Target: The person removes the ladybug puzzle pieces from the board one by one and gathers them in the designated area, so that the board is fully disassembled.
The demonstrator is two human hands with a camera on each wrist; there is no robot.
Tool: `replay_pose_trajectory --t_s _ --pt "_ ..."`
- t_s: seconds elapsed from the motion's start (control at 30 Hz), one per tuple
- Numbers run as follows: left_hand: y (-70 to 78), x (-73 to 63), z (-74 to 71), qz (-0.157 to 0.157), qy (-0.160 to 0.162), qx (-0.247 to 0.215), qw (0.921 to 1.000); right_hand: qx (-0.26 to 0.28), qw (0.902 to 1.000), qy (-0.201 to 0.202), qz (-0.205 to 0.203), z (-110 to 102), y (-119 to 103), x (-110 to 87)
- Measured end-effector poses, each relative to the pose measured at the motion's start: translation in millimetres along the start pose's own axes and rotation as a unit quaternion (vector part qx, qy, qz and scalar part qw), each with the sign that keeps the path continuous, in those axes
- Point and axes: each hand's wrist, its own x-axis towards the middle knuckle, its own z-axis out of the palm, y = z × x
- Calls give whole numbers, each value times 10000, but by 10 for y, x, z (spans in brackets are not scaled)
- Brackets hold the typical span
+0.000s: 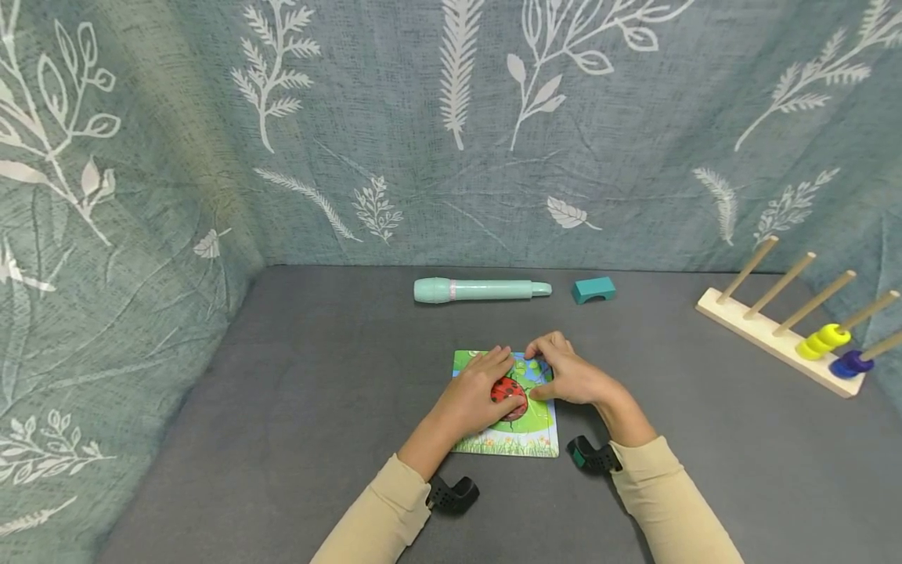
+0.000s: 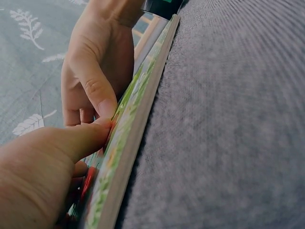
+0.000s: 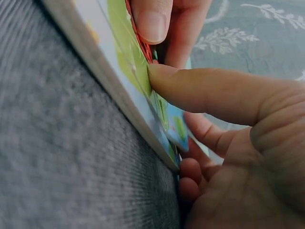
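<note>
Expect the ladybug puzzle [image 1: 524, 425] to be light and stiff, its glossy face probably slippery; grip it by opposite side edges. It's square, green and blue around a red, black-spotted beetle [image 1: 508, 387], well in from the table's [image 1: 317, 368] far edge. Your left hand [image 1: 475, 399] rests across it, fingers straight; your right hand [image 1: 574, 377] seems to pinch a corner piece [image 3: 178, 137].

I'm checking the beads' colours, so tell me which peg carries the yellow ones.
The fourth peg from the left in the head view; the fifth peg holds dark blue beads, and the three leftmost pegs are bare.
</note>
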Motion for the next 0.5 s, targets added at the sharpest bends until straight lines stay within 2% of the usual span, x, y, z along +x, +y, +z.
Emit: replay_pose_trajectory --t_s 0.33,0.5 --pt "-21 -14 14 68 12 87 9999 438 9980 215 -392 15 115 -76" --pt "-32 -14 18 115 69 73 9999 341 9967 376 -632 20 132 -81"
